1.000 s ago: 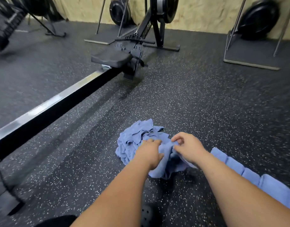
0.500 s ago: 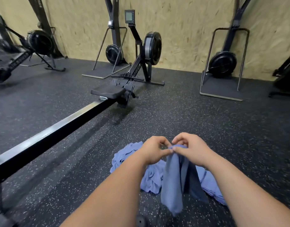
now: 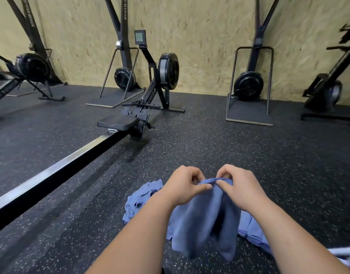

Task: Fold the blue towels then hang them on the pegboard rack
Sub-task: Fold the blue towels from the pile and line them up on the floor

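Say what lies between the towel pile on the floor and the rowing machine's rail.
Only bare speckled floor separates the towel pile from the rail, seen in the head view.

- Dark, speckled rubber floor (image 3: pixel 259 159).
- Crumpled blue towels (image 3: pixel 140 198) lie on it, bottom centre.
- A rowing machine (image 3: pixel 118 122) stands left of them.
- 2 upright machines (image 3: pixel 122 78) stand on flat bases at the far edge.

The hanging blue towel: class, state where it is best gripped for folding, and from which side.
Probably the two corners of its top edge, from above. The left hand and right hand pinch the towel close together, so it hangs bunched; held corners would spread it flat.
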